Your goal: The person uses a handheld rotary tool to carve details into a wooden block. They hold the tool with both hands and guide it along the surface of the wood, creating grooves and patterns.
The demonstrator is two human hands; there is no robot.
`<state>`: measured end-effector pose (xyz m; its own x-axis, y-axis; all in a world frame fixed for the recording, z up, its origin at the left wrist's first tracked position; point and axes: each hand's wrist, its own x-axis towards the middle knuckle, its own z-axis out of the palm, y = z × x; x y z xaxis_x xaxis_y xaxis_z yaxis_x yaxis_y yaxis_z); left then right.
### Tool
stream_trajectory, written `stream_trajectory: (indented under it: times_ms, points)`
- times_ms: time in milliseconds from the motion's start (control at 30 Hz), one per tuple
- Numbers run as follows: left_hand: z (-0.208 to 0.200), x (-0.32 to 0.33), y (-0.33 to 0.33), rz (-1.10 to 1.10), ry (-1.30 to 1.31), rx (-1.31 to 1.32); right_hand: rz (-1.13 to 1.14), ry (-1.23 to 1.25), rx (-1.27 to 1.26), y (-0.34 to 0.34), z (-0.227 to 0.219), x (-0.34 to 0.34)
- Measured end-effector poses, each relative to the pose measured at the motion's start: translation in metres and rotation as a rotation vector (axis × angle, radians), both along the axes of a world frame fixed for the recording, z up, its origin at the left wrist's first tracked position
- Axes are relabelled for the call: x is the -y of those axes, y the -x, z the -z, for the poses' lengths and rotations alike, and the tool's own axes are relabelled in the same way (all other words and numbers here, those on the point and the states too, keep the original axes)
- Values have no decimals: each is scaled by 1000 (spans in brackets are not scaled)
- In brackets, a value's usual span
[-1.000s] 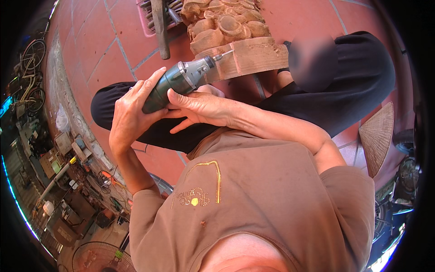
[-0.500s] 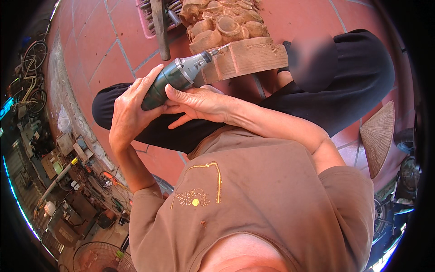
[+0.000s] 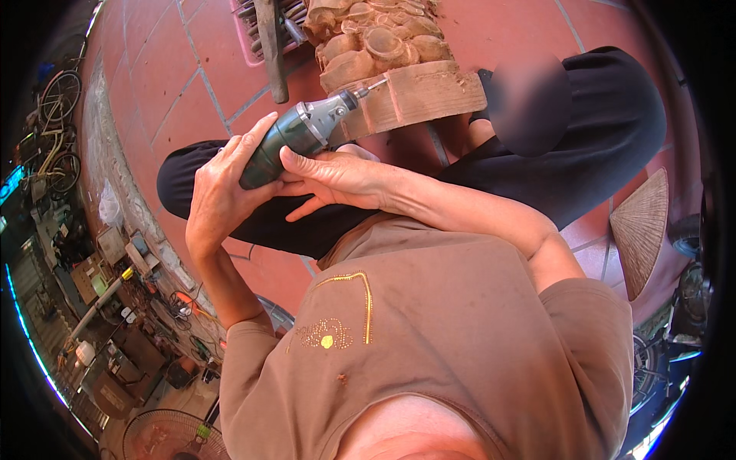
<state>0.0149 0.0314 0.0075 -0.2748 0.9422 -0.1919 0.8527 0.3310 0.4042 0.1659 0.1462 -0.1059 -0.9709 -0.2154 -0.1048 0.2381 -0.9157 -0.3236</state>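
Note:
My left hand (image 3: 218,188) wraps round the rear of a dark green die grinder (image 3: 284,146) with a grey metal nose. Near the lower side of its body, my right hand (image 3: 337,176) has its thumb laid on the casing; some of its fingers stretch out beneath and others are hidden. A thin bit (image 3: 377,84) points from the grinder's nose up and to the right. Its tip lies over the near edge of a carved wooden block (image 3: 418,96), and I cannot tell whether it touches. Rounded shapes are carved across the block's far part.
A mallet-like wooden tool (image 3: 271,54) lies beside a pink basket (image 3: 249,46) of hand tools. My crossed legs (image 3: 606,115) flank the block on red floor tiles. A conical hat (image 3: 642,230) lies at right. Bicycles (image 3: 60,100), a fan (image 3: 165,437) and cluttered equipment stand at left.
The grinder's tip has shifted very slightly downward. Both hands keep the same hold, and the block stays in place.

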Motion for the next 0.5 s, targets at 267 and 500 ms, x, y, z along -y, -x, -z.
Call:
stream_trajectory:
  times_ms: [267, 500]
  points:
    - [-2, 5, -2, 29, 4, 15, -16, 15, -19, -5, 1, 7]
    - [-7, 10, -3, 38, 46, 32, -66, 16, -55, -8, 2, 14]
